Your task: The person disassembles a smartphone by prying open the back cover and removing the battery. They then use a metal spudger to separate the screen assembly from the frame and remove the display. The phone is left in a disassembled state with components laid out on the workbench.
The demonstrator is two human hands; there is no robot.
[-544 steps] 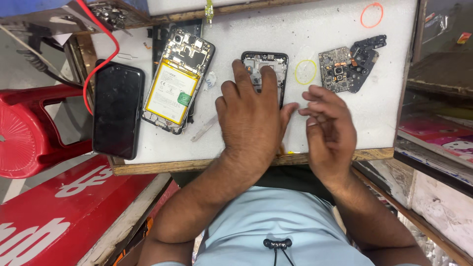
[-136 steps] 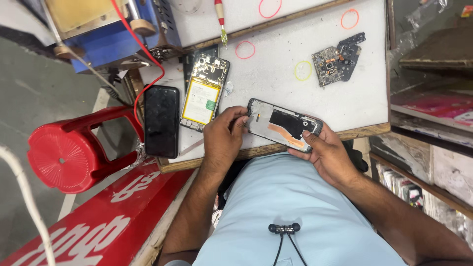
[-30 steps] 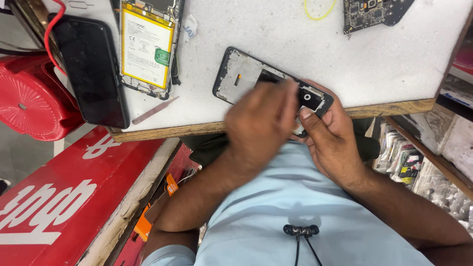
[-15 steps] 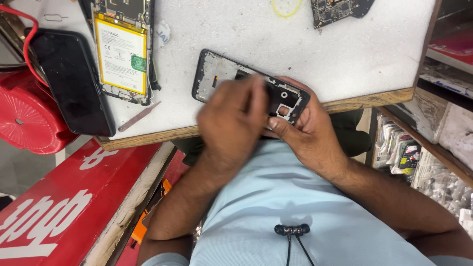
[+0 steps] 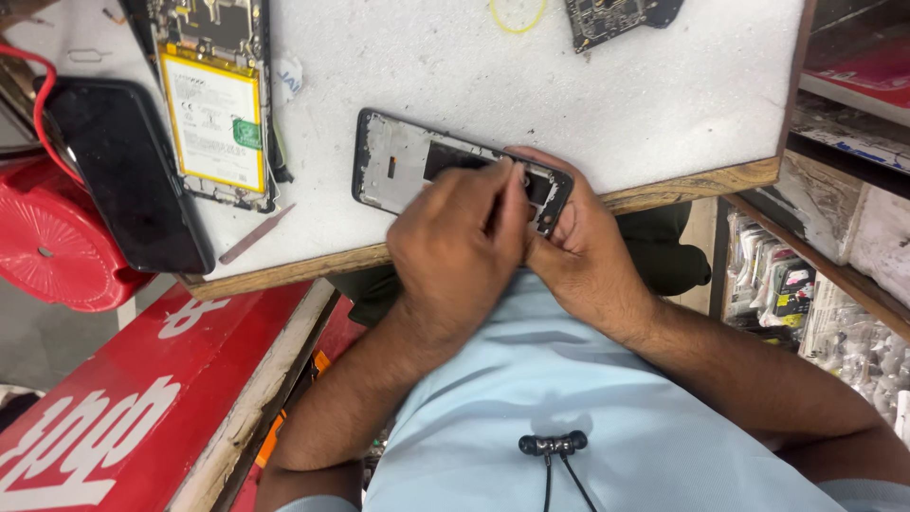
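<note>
A black phone frame point(image 5: 398, 166) with a grey inner plate lies tilted at the front edge of the white table point(image 5: 664, 104). My right hand point(image 5: 592, 261) grips the frame's right end from below and behind. My left hand point(image 5: 455, 246) lies over the frame's middle, with its fingertips pinched against the frame near the camera cut-out. Whether something small sits between those fingers is hidden.
An opened phone with a yellow-edged battery point(image 5: 213, 118) and a black phone point(image 5: 128, 175) lie at the left, with a thin pink stick point(image 5: 256, 234) near the edge. A circuit board point(image 5: 616, 14) and a yellow band point(image 5: 517, 11) are at the back. Red stool point(image 5: 47, 246) left; cluttered shelves point(image 5: 834, 284) right.
Both hands stay on the phone frame. My left hand's fingers have shifted slightly towards the frame's right end, and the view has drifted a little.
</note>
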